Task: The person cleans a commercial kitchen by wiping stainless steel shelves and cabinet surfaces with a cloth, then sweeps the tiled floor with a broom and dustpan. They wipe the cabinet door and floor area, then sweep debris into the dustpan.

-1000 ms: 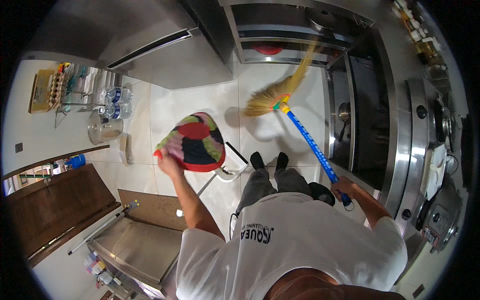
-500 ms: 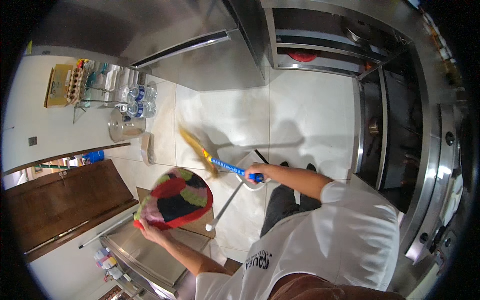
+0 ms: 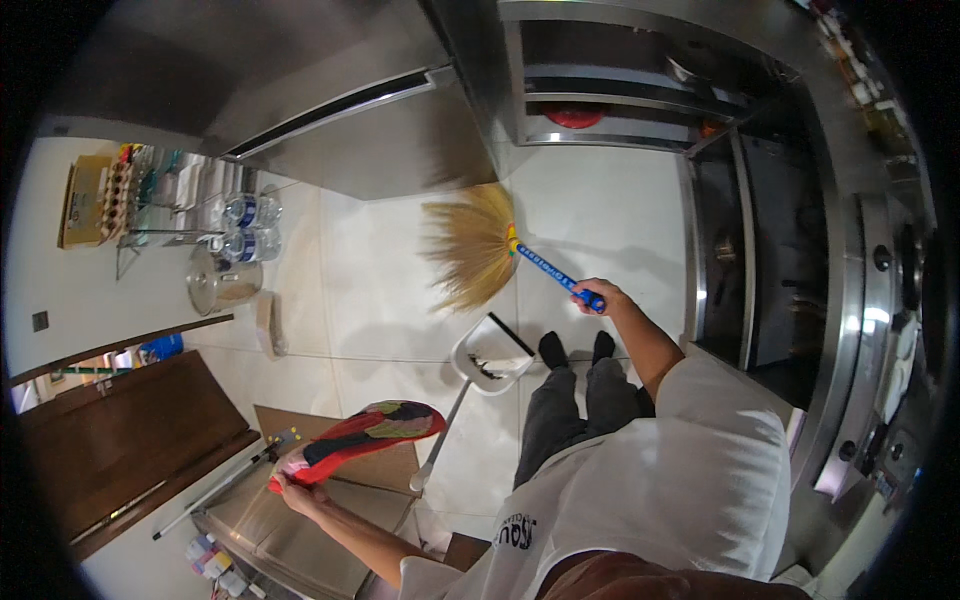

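My right hand (image 3: 598, 296) grips the blue handle of a straw broom (image 3: 470, 245); its bristles rest on the pale tiled floor ahead of my feet. My left hand (image 3: 293, 490) holds a colourful red, green and black mat (image 3: 362, 432) by one edge, out to my lower left above a steel bin. A white long-handled dustpan (image 3: 490, 350) stands on the floor just left of my black-socked feet (image 3: 573, 348).
A steel fridge (image 3: 330, 90) stands ahead and steel oven units (image 3: 760, 230) line the right. Water bottles (image 3: 245, 225), a lidded steel pot (image 3: 218, 282) and a wire rack sit at the left. A brown wooden door (image 3: 120, 440) and a mop pole (image 3: 215, 485) are lower left.
My right hand has swung the broom from the left back to the middle of the floor, bristles down. My left hand has lowered the mat further to my lower left.
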A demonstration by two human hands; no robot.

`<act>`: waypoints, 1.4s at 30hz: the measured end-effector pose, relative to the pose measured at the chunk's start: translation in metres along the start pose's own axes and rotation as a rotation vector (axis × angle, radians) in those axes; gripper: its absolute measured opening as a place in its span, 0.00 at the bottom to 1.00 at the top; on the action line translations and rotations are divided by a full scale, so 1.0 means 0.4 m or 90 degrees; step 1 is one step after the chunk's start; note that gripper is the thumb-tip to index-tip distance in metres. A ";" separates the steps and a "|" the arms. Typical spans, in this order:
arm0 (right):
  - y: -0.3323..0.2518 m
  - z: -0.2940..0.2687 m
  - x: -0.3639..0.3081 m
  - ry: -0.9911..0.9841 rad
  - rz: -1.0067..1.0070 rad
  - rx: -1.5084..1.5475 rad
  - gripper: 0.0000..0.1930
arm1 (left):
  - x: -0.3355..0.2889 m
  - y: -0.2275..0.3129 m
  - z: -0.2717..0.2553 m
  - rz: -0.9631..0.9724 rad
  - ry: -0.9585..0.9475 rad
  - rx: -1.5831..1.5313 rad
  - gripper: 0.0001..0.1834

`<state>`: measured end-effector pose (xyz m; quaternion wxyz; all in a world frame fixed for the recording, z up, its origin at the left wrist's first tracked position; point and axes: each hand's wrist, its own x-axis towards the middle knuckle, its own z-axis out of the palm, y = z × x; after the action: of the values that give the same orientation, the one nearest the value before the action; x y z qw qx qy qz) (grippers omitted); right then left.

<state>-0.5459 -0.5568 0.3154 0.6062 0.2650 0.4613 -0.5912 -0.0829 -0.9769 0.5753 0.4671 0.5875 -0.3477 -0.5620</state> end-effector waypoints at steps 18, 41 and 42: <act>0.129 -0.193 -0.610 0.149 -0.285 0.212 0.08 | 0.515 -0.524 0.092 -0.242 -0.054 0.024 0.17; 0.095 -0.503 -0.218 -0.278 -0.521 0.879 0.18 | 0.039 -0.307 -0.190 0.438 -0.798 1.109 0.23; 0.124 -0.499 -0.216 -0.274 -0.512 0.905 0.18 | 0.064 -0.305 -0.273 0.749 -0.843 1.143 0.23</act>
<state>-0.5364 -0.3352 0.2929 0.1132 0.2804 -0.0868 -0.9492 0.0139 -0.9443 0.4448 -0.1799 0.0605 -0.9816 -0.0219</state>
